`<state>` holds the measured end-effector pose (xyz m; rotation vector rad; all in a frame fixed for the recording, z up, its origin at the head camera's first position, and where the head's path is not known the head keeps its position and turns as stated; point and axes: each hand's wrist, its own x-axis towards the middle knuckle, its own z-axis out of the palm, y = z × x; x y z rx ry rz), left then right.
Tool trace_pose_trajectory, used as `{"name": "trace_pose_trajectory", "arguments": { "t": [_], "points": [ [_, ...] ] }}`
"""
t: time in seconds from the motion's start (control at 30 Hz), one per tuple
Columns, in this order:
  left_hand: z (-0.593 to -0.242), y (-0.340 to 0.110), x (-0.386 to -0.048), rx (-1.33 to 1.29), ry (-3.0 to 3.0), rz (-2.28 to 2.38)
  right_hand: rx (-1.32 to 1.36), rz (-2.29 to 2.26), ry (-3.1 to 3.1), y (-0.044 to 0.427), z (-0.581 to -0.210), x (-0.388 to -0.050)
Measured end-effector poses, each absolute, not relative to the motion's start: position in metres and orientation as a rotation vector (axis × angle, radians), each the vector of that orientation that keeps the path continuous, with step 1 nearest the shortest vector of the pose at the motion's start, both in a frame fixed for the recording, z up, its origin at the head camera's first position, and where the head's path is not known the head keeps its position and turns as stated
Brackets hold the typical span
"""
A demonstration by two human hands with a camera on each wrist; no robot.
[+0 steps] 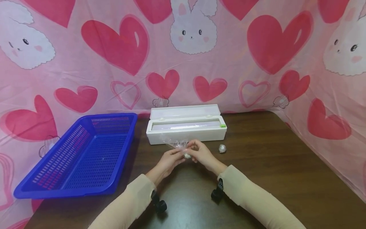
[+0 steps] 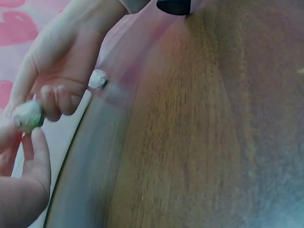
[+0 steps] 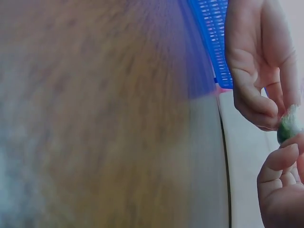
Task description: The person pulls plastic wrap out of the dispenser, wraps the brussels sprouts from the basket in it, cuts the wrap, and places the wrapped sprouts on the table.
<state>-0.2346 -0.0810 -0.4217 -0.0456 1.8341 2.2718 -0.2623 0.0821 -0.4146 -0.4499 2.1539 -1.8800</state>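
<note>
Both hands meet in front of the white box, around a small green-and-white lump [image 2: 29, 116] wrapped in clear film; its kind is not clear. My left hand [image 1: 168, 161] pinches the lump from the left with thumb and fingers. From the right, my right hand [image 1: 203, 155] pinches the clear plastic wrap [image 1: 175, 142] close to the lump, its fingers bent. Loose film sticks up above the fingertips to the left. Part of the lump [image 3: 288, 127] is hidden by fingers. A second film-wrapped ball [image 1: 222, 148] lies on the table, right of the right hand.
Behind the hands stands a long white cling film box [image 1: 186, 135], its lid [image 1: 186, 111] raised and a green tab at its right end. A blue plastic basket [image 1: 114, 178] occupies the left side of the brown wooden table [image 1: 271, 159]. A pink heart-patterned cloth [image 1: 177, 63] hangs behind.
</note>
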Motion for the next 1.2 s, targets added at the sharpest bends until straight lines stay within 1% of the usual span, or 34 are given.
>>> {"name": "trace_pose_trajectory", "arguments": {
  "t": [0.17,0.27,0.57,0.77,1.03,1.2],
  "points": [
    [-0.421,-0.086,-0.235,0.112,1.741,2.236,-0.405,-1.858,2.129,0.087,-0.415,-0.265],
    [-0.421,-0.087,-0.235,0.156,1.748,2.2,-0.381,-1.839,2.11,0.089,-0.415,-0.266],
    [-0.423,-0.082,-0.236,0.011,1.84,2.252,-0.413,-1.923,1.856,0.092,-0.42,-0.265],
    [-0.423,-0.082,-0.238,-0.024,1.871,2.278,-0.454,-1.896,1.806,0.094,-0.418,-0.263],
    [-0.423,-0.082,-0.237,-0.035,1.859,2.286,-0.417,-1.904,1.815,0.096,-0.419,-0.264],
    [-0.423,-0.084,-0.237,-0.029,1.848,2.3,-0.486,-1.944,1.738,0.095,-0.42,-0.262]
  ]
}}
